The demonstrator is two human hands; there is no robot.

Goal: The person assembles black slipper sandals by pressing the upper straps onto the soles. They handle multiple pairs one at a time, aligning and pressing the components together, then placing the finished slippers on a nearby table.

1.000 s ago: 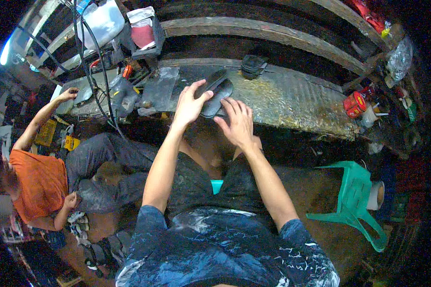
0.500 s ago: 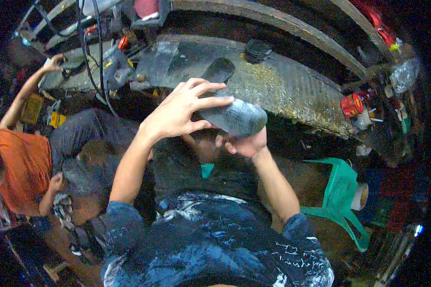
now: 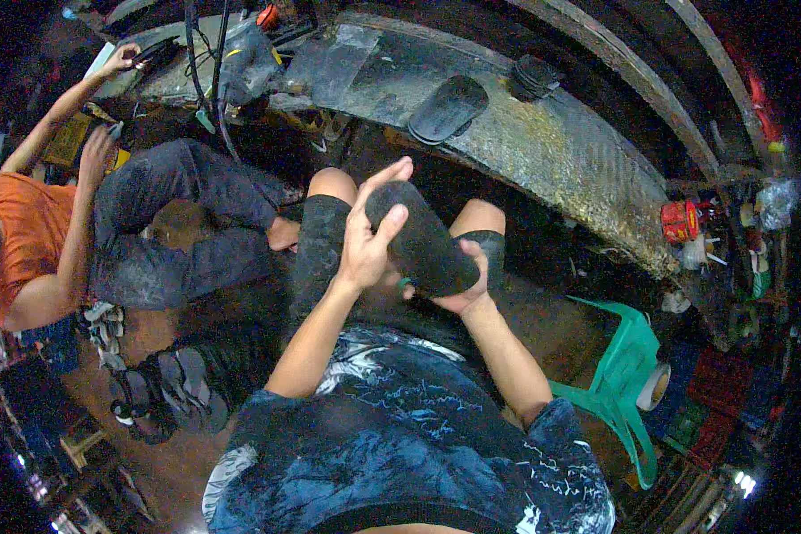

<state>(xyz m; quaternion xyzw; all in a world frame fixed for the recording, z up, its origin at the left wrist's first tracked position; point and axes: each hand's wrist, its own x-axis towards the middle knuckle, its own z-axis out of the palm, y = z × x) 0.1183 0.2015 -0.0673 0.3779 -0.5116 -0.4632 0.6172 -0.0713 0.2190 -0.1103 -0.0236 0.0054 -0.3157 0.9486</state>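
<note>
A: "Grip?"
B: "Left hand [image 3: 365, 251] and right hand [image 3: 473, 283] clamped opposite ends of a black, oblong, rubbery-looking sole [image 3: 425, 242] before the long, stained grey workbench [image 3: 565, 173], probably for steadiness."
A: "Beyond?"
B: "Shiny black oval slab [image 3: 450, 109] on workbench's near edge, seemingly for reach."

A sole between two hands at the middle of the frame, the bench arching above.
The left hand [image 3: 367, 245] is on the left side of the sole [image 3: 421, 238], the right hand [image 3: 473, 283] at its lower right end. On the bench [image 3: 587, 165], another sole [image 3: 449, 109] lies at upper centre, with a bundle [image 3: 534, 78] to its right; a can [image 3: 680, 221] is near the bench's right end. A co-worker [image 3: 40, 236] sits at the left, sandals [image 3: 189, 392] lie at lower left, and a chair [image 3: 621, 356] stands at lower right.
</note>
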